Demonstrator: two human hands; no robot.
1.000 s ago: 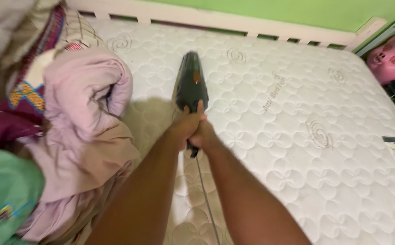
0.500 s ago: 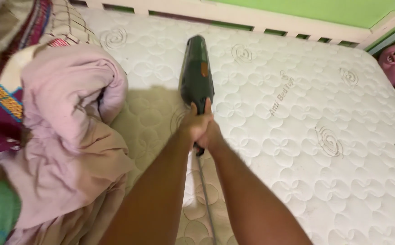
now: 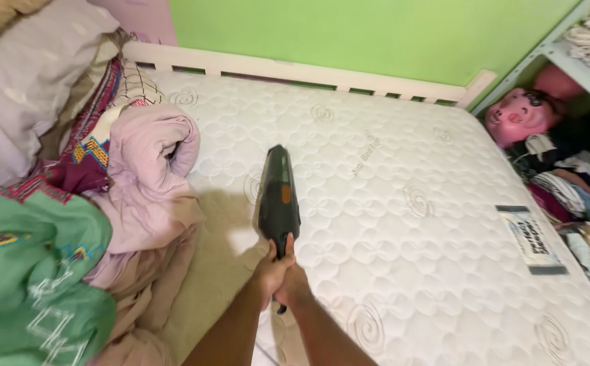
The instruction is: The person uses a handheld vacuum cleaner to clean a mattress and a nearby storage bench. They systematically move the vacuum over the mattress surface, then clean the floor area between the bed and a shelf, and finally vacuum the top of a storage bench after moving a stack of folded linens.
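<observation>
Both hands are wrapped tight around the rear handle of a dark green handheld vacuum (image 3: 279, 196), the left hand (image 3: 268, 271) and the right hand (image 3: 293, 285) pressed together, one thumb lying up along the back of the body. The vacuum points away from the person, its nose down on the bare white quilted mattress (image 3: 403, 176), somewhat left of the middle of the bed. A thin cord (image 3: 261, 349) trails from below the hands toward the bottom edge of the view.

As for how far the work has got, I would judge it well in hand but not finished. The mattress is already stripped: the bedding is heaped along the left side, a pink blanket (image 3: 149, 176) rolled up on top, a green patterned cloth (image 3: 31, 271) nearer, pillows (image 3: 24, 102) against the corner. That leaves most of the quilted surface open to the vacuum. The quilting looks alike all over, so I cannot tell which strips have been gone over. The part under the heap is covered and cannot have been reached as things lie.

The wooden bed rail (image 3: 295, 71) runs along the far edge under the green wall (image 3: 349, 30). To the right, a shelf (image 3: 566, 54) holds a pink pig toy (image 3: 518, 112) and folded clothes (image 3: 573, 183).
</observation>
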